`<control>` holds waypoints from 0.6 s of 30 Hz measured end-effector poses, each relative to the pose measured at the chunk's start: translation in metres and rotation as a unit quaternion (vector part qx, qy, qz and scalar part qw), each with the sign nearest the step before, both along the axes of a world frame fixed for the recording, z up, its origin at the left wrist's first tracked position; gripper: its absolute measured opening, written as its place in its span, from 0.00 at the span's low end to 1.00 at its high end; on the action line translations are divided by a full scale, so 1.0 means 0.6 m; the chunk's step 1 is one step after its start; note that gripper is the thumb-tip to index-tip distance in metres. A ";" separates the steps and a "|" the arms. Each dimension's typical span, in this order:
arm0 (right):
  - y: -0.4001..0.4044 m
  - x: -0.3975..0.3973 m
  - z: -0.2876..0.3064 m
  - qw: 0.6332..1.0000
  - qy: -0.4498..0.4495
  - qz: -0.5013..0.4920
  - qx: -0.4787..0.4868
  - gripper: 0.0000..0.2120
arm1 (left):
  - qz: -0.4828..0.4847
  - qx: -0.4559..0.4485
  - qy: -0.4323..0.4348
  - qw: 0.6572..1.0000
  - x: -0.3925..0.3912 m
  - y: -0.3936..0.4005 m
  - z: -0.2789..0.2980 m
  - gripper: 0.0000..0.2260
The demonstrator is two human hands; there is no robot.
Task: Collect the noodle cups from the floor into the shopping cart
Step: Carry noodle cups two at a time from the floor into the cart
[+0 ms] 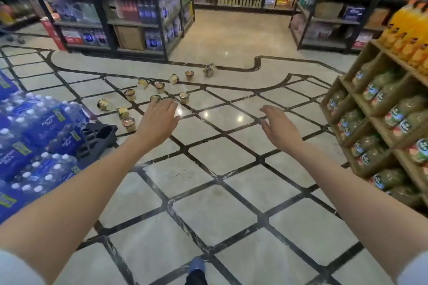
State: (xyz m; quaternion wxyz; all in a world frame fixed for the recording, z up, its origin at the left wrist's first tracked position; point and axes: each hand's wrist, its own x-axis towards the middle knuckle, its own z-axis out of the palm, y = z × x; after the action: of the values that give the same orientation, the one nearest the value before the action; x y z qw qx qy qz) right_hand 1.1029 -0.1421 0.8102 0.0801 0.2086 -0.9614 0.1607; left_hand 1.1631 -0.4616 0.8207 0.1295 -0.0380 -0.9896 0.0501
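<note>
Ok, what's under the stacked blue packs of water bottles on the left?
A dark plastic pallet sticks out beneath the stacked blue water-bottle packs. The packs cover the rest of it, so anything else underneath is hidden.

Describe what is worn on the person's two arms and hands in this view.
Both forearms are bare down to the left hand and the right hand: no gloves, watch, rings or bands show. Short pale sleeves, light grey-white, appear only at the bottom corners, the left sleeve and the right sleeve.

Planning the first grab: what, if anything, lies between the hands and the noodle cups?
Nothing visible: bare floor lies between the left hand, the right hand and the noodle cups.
</note>
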 end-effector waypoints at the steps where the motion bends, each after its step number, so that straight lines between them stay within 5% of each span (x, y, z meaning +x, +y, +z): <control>1: -0.016 -0.031 0.001 1.000 -0.006 -0.004 0.000 0.20 | -0.004 -0.002 -0.008 1.000 -0.032 -0.013 0.003 0.19; 18: -0.144 -0.614 -0.052 0.999 -0.018 -0.009 0.025 0.21 | 0.017 0.027 -0.039 0.999 -0.605 -0.159 -0.058 0.19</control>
State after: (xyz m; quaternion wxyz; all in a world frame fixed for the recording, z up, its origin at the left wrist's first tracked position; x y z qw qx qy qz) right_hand 0.7344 -0.2287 0.7793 0.0587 0.1988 -0.9682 0.1400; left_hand 0.7999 -0.5570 0.7857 0.0906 -0.0200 -0.9954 0.0243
